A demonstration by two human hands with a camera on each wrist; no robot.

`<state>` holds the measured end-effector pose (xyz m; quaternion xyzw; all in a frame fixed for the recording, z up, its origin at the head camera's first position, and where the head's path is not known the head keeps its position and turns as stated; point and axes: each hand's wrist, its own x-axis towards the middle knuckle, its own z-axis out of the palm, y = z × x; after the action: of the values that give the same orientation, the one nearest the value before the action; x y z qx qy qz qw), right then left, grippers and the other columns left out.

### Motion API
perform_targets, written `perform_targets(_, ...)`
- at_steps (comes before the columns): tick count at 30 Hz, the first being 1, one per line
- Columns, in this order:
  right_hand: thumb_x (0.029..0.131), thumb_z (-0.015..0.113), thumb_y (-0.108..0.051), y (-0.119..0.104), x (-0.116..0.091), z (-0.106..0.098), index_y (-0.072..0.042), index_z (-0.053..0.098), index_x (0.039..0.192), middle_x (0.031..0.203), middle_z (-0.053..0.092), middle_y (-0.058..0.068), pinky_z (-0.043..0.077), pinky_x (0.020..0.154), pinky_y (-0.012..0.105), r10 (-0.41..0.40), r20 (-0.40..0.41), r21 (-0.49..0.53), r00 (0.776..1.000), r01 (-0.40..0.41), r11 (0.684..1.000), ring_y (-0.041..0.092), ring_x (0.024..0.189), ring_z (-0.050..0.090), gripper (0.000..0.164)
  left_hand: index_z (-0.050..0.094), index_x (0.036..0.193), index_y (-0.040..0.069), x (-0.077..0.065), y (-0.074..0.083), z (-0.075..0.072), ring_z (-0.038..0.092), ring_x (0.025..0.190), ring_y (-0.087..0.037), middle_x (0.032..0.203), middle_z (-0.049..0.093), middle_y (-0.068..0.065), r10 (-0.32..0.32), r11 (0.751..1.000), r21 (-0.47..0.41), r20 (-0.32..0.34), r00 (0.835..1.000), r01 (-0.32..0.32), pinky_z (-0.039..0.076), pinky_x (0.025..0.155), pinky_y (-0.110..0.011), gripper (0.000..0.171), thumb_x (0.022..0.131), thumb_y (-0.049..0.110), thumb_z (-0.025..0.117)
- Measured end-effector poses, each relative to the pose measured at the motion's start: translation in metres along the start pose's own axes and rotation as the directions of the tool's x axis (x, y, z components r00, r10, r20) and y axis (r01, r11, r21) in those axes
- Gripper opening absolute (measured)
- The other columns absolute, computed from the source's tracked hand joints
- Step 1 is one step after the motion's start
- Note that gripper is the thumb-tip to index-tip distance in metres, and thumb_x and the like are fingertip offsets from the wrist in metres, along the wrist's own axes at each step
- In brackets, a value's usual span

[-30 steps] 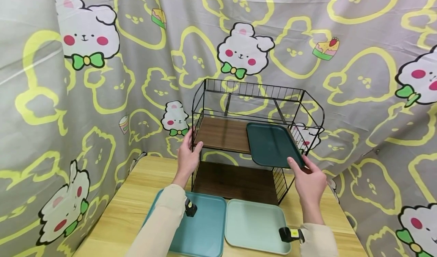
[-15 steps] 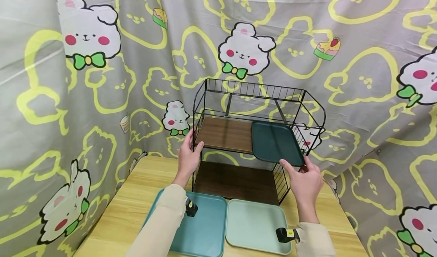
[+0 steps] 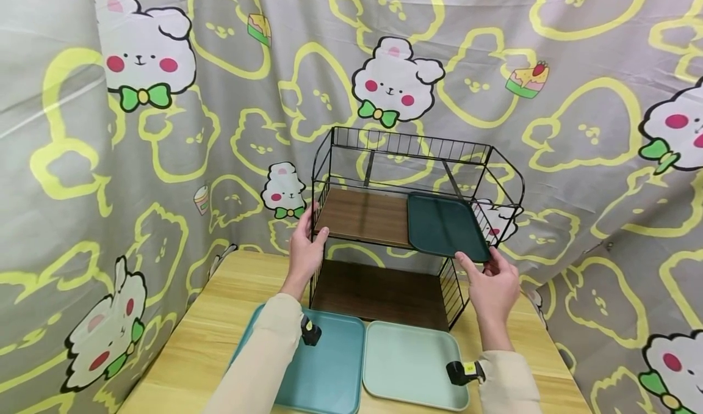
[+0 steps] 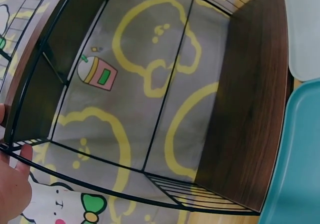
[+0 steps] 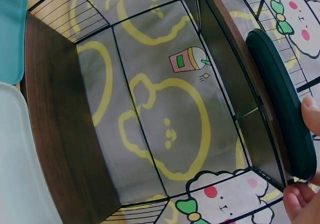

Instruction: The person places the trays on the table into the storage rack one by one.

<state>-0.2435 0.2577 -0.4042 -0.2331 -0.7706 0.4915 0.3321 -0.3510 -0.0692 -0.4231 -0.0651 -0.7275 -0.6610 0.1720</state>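
A dark green tray (image 3: 447,226) lies on the right half of the brown upper shelf (image 3: 362,216) of a black wire rack (image 3: 409,138). My right hand (image 3: 492,292) holds its front right corner, thumb at the near edge. In the right wrist view, the tray (image 5: 280,104) overhangs the shelf's front, with the thumb and curled fingers at one end. At the rack's left front post, my left hand (image 3: 305,249) grips the frame around shelf height. The left wrist view shows only part of this hand (image 4: 12,186) by the black wire.
The rack's lower brown shelf (image 3: 379,292) bears nothing. In front of the rack, a blue tray (image 3: 329,365) and a pale green tray (image 3: 412,359) lie side by side on the wooden table (image 3: 181,341). A patterned curtain (image 3: 307,11) hangs close behind and at the sides.
The dark green tray has slid back and a little right on the upper shelf, my right hand moving with it. My left hand stays on the rack.
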Motion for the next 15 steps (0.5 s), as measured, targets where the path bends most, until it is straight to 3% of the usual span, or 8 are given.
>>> perform_targets(5, 0.087, 0.086, -0.050, 0.018, -0.004, -0.008, -0.010, 0.056, 0.155, 0.137, 0.063, 0.015, 0.045, 0.094, 0.015, 0.025, -0.006, -0.014, 1.000, -0.025, 1.000, 0.026, 0.122, 0.062, 0.084, 0.045, 0.162, 0.026, 0.000, -0.001, -0.001, 0.041, 0.158, -0.024, 0.169, 0.045, 0.002, 0.012, 1.000, -0.028, -0.007, 1.000, -0.012, 0.030, 0.132, -0.051, 0.060, 0.106, 0.011, 0.063)
perform_targets(8, 0.090, 0.084, -0.048, 0.038, -0.007, -0.014, -0.008, 0.056, 0.154, 0.140, 0.065, 0.017, 0.042, 0.088, 0.013, 0.058, 0.023, -0.046, 0.998, -0.056, 0.997, 0.030, 0.122, 0.063, 0.081, 0.045, 0.162, 0.026, 0.000, -0.002, -0.001, 0.041, 0.158, -0.024, 0.169, 0.046, 0.000, 0.018, 0.999, -0.040, -0.009, 1.000, -0.018, 0.032, 0.131, -0.051, 0.060, 0.107, 0.011, 0.062)
perform_targets(11, 0.092, 0.082, -0.046, 0.065, -0.011, -0.020, -0.006, 0.053, 0.155, 0.145, 0.064, 0.021, 0.046, 0.092, 0.022, 0.104, 0.073, -0.098, 0.992, -0.097, 0.991, 0.036, 0.127, 0.063, 0.080, 0.044, 0.162, 0.029, -0.002, -0.003, -0.001, 0.042, 0.157, -0.024, 0.168, 0.046, -0.001, 0.017, 0.999, -0.039, -0.019, 1.000, -0.017, 0.034, 0.130, -0.049, 0.060, 0.107, 0.012, 0.062)
perform_targets(15, 0.094, 0.080, -0.046, 0.106, -0.024, -0.026, -0.004, 0.047, 0.158, 0.152, 0.059, 0.024, 0.050, 0.106, 0.052, 0.181, 0.155, -0.170, 0.971, -0.154, 0.973, 0.044, 0.134, 0.059, 0.084, 0.044, 0.162, 0.031, -0.004, -0.004, 0.000, 0.044, 0.156, -0.023, 0.167, 0.048, 0.001, 0.006, 0.999, -0.045, -0.022, 1.000, -0.007, 0.037, 0.129, -0.047, 0.061, 0.107, 0.013, 0.063)
